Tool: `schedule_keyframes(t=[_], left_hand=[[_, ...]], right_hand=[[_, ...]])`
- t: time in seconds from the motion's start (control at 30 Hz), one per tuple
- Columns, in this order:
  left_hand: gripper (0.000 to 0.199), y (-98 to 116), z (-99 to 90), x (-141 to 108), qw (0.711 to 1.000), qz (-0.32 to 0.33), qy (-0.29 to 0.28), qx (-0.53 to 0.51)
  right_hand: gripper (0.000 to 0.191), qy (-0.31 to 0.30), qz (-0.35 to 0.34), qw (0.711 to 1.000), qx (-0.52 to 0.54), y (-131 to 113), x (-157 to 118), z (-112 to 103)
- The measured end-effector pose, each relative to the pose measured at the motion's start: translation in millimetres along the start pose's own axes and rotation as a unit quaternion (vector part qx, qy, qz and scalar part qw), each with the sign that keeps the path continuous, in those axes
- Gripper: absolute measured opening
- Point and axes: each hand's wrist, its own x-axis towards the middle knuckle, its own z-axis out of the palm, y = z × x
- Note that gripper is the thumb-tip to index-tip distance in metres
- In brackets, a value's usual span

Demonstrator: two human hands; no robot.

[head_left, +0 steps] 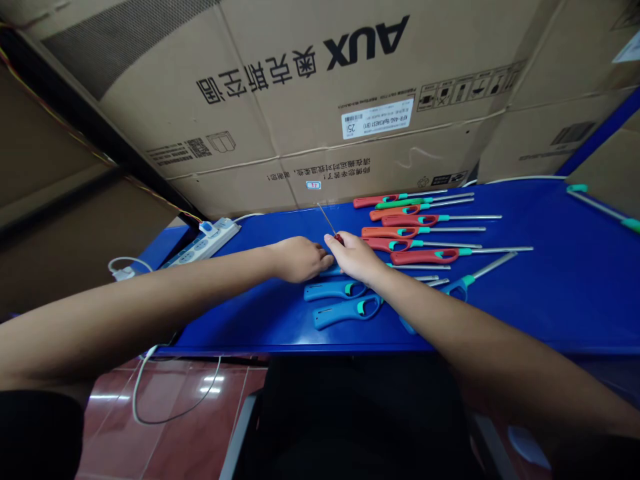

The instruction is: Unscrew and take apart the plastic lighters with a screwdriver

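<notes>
My right hand [354, 259] is closed around the dark red handle of a screwdriver [327, 219], its thin shaft pointing up and left toward the cardboard. Close beside it, my left hand [301, 259] has its fingers curled over the handle of a blue gas lighter [330, 271]; the hands hide much of that lighter. Just below lie two more blue lighters [333, 290] [345, 312] with teal triggers, their barrels partly behind my right forearm. Another blue lighter [459, 288] lies tilted beyond that forearm. Several red and orange lighters [425, 257] rest in a row to the right.
A large cardboard panel [300, 127] stands along the back of the blue table [565, 287]. At the left is a white power strip [207, 243] with cables. A green lighter [405, 203] lies among the red ones. A teal-ended rod [603, 207] is at the far right.
</notes>
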Motion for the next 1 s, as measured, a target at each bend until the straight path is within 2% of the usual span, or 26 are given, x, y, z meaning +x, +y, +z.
schedule_keyframes(t=[0.1, 0.27, 0.33, 0.4, 0.53, 0.73, 0.8, 1.0], left_hand=[[0.027, 3, 5.5, 1, 0.999, -0.034, 0.008, -0.015], [0.034, 18, 6.8, 1, 0.988, -0.151, 0.015, -0.033], [0.036, 23, 5.5, 0, 0.983, -0.179, 0.016, -0.04], [0.037, 23, 4.8, -2, 0.985, -0.166, 0.029, -0.043], [0.03, 15, 5.3, -5, 0.994, -0.087, 0.059, -0.032], [0.029, 6, 6.6, -1, 0.999, -0.043, 0.024, -0.002], [0.031, 8, 7.3, 1, 0.998, -0.062, 0.024, -0.003], [0.046, 17, 7.5, 1, 0.983, -0.177, 0.025, -0.039]], right_hand=[[0.034, -0.001, 0.0, 1.0, 0.0, 0, 0, 0], [0.034, -0.001, 0.0, 1.0, 0.001, 0, 0, -1], [0.034, -0.001, -0.001, 1.0, 0.001, 0, 0, -1], [0.034, -0.001, -0.001, 1.0, 0.002, 0, 0, -1], [0.033, 0.001, -0.002, 1.0, 0.001, 0, 0, 0], [0.034, 0.0, -0.004, 1.0, 0.0, 0, -1, 0], [0.034, -0.001, -0.004, 1.0, 0.0, 0, -1, 0], [0.034, -0.004, -0.002, 1.0, 0.005, 1, 0, -1]])
